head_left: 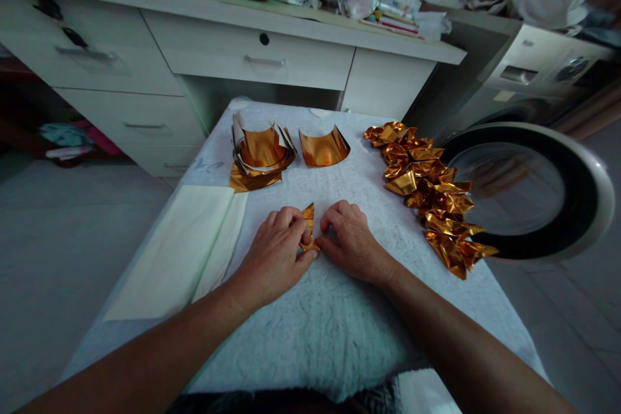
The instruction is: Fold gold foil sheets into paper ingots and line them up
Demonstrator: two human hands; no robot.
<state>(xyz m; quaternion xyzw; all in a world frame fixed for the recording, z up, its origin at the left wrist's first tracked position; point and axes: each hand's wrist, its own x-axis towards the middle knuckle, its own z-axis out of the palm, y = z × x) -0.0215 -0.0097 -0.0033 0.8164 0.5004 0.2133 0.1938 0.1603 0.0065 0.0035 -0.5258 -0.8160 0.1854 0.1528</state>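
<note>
left hand [279,239] is pinching foil [309,213], probably light, easily creased, best edge-held; right hand [353,240] is curling alongside, grip unclear.

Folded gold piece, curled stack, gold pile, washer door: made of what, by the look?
Folded gold piece: likely foil paper; metallic sheen, crisp edges.
Curled stack: likely foil-faced paper; satin gold faces, pale matte backs, thin edges.
Gold pile: probably similar foil; sharp creases, bright glints.
Washer door: glossy, see-through centre, glass or clear plastic; silvery edge, metal or coated plastic.
</note>
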